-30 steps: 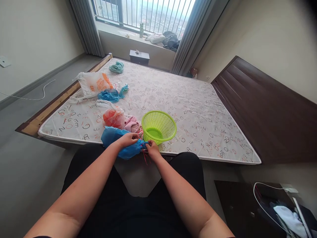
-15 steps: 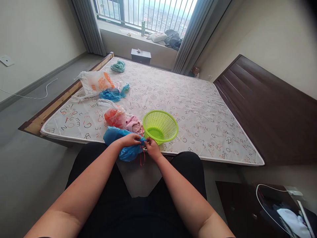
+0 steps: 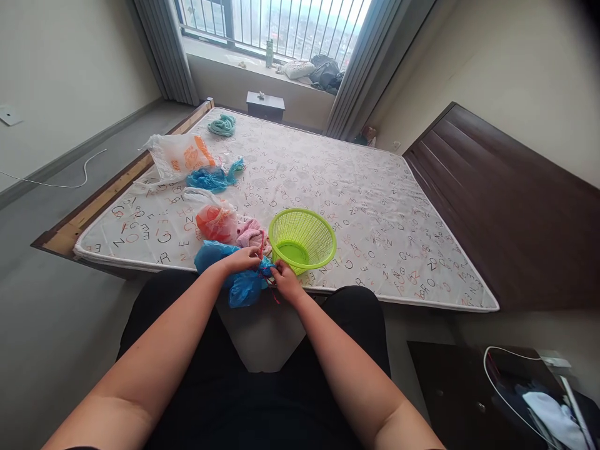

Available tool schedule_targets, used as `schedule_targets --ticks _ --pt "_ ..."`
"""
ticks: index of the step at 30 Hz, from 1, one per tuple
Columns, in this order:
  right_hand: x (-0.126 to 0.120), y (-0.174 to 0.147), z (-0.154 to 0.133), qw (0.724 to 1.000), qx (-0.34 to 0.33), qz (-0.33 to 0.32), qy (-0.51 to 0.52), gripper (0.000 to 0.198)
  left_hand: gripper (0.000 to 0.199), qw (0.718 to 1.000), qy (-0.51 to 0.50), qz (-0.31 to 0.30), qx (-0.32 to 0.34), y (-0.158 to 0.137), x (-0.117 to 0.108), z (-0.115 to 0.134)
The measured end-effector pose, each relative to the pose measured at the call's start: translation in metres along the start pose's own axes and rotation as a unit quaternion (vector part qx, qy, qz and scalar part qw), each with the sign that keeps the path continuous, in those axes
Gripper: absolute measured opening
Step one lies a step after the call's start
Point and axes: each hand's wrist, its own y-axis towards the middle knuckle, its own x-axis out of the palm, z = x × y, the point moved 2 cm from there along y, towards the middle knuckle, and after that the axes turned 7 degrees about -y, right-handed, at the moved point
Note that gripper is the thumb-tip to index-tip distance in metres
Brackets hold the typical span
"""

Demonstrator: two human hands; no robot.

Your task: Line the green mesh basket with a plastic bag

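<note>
At the near edge of the bed, a blue plastic bag (image 3: pixel 246 289) hangs partly over the side with its neck gathered. My right hand (image 3: pixel 287 280) pinches that gathered neck. Close beside it, my left hand (image 3: pixel 244 259) is closed with thumb and finger at a thin red string (image 3: pixel 261 239), which sticks up past the fingertips; another end dangles below the neck. Just behind my right hand stands a lime green plastic basket (image 3: pixel 304 240), with nothing visible inside. A pink cloth (image 3: pixel 250 234) lies between the basket and a white bag with red contents (image 3: pixel 216 222).
On the patterned mattress (image 3: pixel 375 206) to the left lie a white-and-orange plastic bag (image 3: pixel 180 156), another blue bag (image 3: pixel 213 180) and a coiled teal cloth (image 3: pixel 222 125). A dark headboard (image 3: pixel 497 200) rises at the right. A dark nightstand (image 3: pixel 450 381) with a cable stands lower right.
My left hand has shifted slightly, and the red string now sticks up above it where it hung down before. The right hand stays at the bag's neck.
</note>
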Motion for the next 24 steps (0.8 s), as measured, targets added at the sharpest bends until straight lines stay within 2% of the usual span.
schedule_targets --ticks 4,9,13,17,20,24 --pt "0.003 0.000 0.004 0.999 0.026 -0.020 0.027 0.028 0.048 1.000 0.009 -0.028 0.007 -0.003 0.002 -0.006" --pt "0.006 0.003 0.004 0.980 0.103 -0.047 0.163 0.045 0.046 0.999 0.010 -0.038 0.021 0.000 0.004 -0.015" --pt "0.003 0.003 -0.001 0.967 0.127 -0.035 0.218 0.047 0.042 0.998 -0.014 -0.054 0.022 -0.001 0.003 -0.011" --pt "0.001 -0.002 -0.007 0.958 0.157 -0.075 0.229 0.049 0.042 0.996 -0.047 -0.075 0.017 -0.004 0.007 -0.005" --pt "0.000 -0.005 -0.012 0.957 0.158 -0.094 0.223 0.051 0.041 0.997 -0.044 -0.054 0.035 -0.003 0.009 -0.002" --pt "-0.003 -0.005 -0.014 0.968 0.148 -0.094 0.177 0.048 0.058 0.996 -0.072 -0.033 0.036 -0.001 0.009 -0.002"
